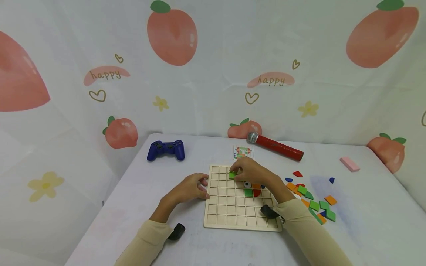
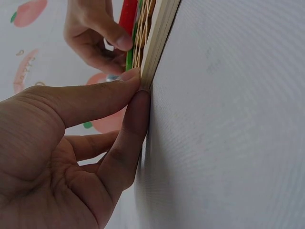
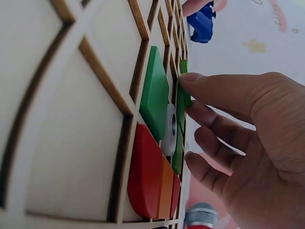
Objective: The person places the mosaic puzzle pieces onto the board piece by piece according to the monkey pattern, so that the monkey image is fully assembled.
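Observation:
A wooden grid board [image 1: 222,220] lies in the middle of the table. My left hand [image 1: 192,188] holds its left edge; in the left wrist view the thumb [image 2: 102,98] is on the rim, with a finger against the side. Over the far part of the grid, my right hand [image 1: 253,173] pinches a green square tile [image 1: 232,176] between thumb and fingers, tilted in the right wrist view. Nearby cells hold a green tile [image 3: 155,98], a white round piece with a black centre [image 3: 170,129], a red rounded piece [image 3: 144,174] and an orange piece [image 3: 165,188]. The right hand partly covers the pieces.
Loose green, orange, red and blue pieces [image 1: 314,205] are scattered right of the board. Behind it lie a pattern card [image 1: 243,152] and a red microphone [image 1: 279,147]. A blue game controller [image 1: 165,149] sits back left, a pink block [image 1: 350,164] back right.

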`<state>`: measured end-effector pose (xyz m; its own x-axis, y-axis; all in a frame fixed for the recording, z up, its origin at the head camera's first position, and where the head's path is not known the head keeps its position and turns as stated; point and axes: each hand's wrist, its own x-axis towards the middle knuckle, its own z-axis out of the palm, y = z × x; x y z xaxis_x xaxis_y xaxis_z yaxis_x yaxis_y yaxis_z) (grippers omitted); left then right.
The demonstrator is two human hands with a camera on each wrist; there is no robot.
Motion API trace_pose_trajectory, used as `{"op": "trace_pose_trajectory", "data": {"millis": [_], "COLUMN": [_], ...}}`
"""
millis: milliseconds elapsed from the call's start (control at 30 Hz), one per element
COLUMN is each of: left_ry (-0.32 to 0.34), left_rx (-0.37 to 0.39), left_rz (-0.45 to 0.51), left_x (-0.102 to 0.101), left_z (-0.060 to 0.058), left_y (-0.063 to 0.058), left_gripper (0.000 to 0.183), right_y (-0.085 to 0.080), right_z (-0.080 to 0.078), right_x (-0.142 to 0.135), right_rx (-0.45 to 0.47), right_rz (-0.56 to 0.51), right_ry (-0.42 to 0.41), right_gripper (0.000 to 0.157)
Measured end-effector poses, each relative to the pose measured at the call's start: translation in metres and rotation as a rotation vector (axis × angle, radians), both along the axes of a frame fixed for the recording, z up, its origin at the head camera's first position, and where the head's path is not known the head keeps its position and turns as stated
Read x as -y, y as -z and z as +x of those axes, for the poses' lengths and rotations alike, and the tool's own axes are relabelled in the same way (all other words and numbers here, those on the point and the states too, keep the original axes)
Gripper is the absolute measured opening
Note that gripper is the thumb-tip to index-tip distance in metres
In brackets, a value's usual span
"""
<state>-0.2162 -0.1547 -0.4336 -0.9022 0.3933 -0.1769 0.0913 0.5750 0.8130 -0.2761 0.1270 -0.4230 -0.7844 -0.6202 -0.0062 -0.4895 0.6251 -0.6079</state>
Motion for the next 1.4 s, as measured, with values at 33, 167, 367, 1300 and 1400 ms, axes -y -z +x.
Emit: {"op": "trace_pose_trajectory", "data": {"millis": [33,167,367,1300,1400], "left_ry": [0.001,0.000,0.000,0.005,0.004], "left_rx": [0.000,0.001,0.001,-0.016,-0.015], "left_rz": [0.001,0.000,-0.003,-0.018,-0.015], "left_x": [0.000,0.000,-0.001,-0.001,0.000], "left_z": [0.000,0.000,0.000,0.002,0.002], "left_y": [0.000,0.000,0.000,-0.001,-0.002], "left_gripper": [0.072,0.072,0.073,0.074,0.074], "right_y": [0.000,0.000,0.001,-0.015,-0.016], "right_z": [0.000,0.001,0.002,0.020,0.023], "right_x": [0.001,0.003,0.006,-0.070,-0.088], "right_rx": [0.002,0.009,0.009,0.000,-0.010], "right_rz": [0.002,0.007,-0.003,0.004,0.026], "right_ry": [0.004,0.017,0.008,0.173,0.199], "right_gripper": [0.022,0.024,0.022,0.031,0.033]}}
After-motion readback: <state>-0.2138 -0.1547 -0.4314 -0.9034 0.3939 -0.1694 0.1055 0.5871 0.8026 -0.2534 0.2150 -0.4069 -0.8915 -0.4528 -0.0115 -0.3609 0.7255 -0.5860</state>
